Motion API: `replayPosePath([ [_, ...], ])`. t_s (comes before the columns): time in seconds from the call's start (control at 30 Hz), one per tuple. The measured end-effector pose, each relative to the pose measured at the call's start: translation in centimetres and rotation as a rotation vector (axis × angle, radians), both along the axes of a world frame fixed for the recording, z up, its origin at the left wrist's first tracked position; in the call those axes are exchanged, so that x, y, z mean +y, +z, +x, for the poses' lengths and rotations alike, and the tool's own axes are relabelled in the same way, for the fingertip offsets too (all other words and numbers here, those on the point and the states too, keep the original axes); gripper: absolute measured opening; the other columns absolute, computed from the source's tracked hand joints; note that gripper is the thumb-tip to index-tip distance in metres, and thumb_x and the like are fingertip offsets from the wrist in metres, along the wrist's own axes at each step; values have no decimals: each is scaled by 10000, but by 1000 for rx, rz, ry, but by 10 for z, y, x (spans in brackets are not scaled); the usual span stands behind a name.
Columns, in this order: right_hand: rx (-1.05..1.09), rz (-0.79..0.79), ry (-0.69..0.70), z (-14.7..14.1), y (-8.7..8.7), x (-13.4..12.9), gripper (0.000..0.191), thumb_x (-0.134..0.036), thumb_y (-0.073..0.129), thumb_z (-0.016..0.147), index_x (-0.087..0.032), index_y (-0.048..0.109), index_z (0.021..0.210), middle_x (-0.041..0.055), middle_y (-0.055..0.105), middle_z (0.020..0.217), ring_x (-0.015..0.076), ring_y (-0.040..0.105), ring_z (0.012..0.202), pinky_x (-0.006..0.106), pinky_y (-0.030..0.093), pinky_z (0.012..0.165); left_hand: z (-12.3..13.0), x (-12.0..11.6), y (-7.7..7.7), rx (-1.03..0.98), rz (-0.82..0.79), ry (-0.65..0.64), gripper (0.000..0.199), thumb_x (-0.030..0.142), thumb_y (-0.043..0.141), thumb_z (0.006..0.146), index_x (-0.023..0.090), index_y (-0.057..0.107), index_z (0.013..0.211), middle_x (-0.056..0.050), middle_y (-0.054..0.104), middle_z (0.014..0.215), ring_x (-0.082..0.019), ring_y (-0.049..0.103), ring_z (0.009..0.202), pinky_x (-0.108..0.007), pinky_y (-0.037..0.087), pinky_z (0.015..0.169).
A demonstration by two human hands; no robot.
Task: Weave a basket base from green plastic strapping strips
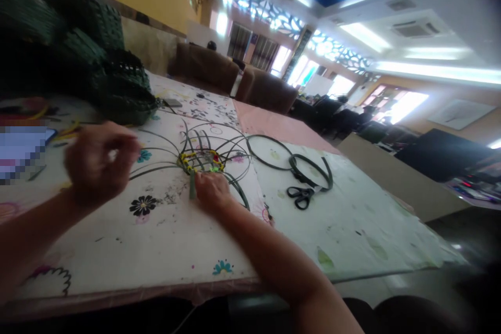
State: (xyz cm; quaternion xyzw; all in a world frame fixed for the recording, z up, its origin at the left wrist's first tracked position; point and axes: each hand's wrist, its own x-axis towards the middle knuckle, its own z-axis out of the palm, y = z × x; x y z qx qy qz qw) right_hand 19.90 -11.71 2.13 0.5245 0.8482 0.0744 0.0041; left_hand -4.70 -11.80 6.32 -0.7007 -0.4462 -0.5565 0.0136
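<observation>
A small open weave of dark green strips [201,159], with yellow pieces along its rim, lies on the patterned tablecloth. Long loose strip ends fan out from it to the left and right. My right hand [213,190] is closed at the near edge of this weave, its fingertips partly hidden. A short, wider green strip [192,185] hangs beside those fingers. To the left, my left hand [102,162] is raised above the table, blurred. Its thumb and fingers curl together in a pinch, and whatever they hold cannot be made out.
Black-handled scissors [301,197] lie right of the weave, by a coil of dark green strip [311,169]. Dark green woven baskets [113,78] are heaped at the back left, near a pixelated phone [23,148]. Brown chairs [203,68] stand beyond the table.
</observation>
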Motion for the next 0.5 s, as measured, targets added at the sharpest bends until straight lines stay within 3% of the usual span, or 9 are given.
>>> replayPosePath([
  [0.03, 0, -17, 12, -2, -1, -1, 217, -138, 504, 968, -168, 661, 1114, 123, 791, 1008, 239, 765, 927, 304, 562, 737, 9, -3, -1, 29, 20, -12, 195, 400, 587, 959, 217, 642, 1000, -34, 714, 922, -195, 660, 824, -346, 542, 816],
  [0.13, 6, -47, 9, -7, -1, -5, 204, -143, 510, 967, -164, 661, 1103, 128, 793, 1010, 242, 773, 899, 310, 576, 727, 30, -1, -2, 223, -47, -84, 241, 385, 562, 1005, 194, 664, 1111, -48, 761, 1002, -185, 701, 828, -296, 543, 744],
  [0.27, 34, -67, 40, -13, 0, -12, 213, -159, 488, 985, -159, 660, 1111, 130, 793, 987, 256, 777, 887, 325, 586, 697, 33, -1, 7, 405, -5, -90, 253, 376, 504, 1048, 205, 687, 1088, -50, 770, 1066, -229, 726, 969, -334, 545, 845],
  [0.43, 68, -90, 54, -17, -3, -14, 190, -161, 490, 993, -164, 657, 1083, 127, 790, 954, 238, 774, 859, 305, 576, 677, 33, -43, 29, 261, 52, -74, 233, 336, 563, 1010, 321, 673, 1214, 15, 763, 1097, -224, 730, 956, -366, 567, 887],
  [0.5, 69, -85, 60, -16, -4, -13, 190, -149, 486, 992, -160, 658, 1073, 132, 789, 958, 237, 772, 858, 303, 570, 672, 38, -57, 31, 175, 73, -79, 202, 317, 574, 974, 403, 696, 1111, 55, 760, 1033, -232, 724, 938, -388, 584, 862],
])
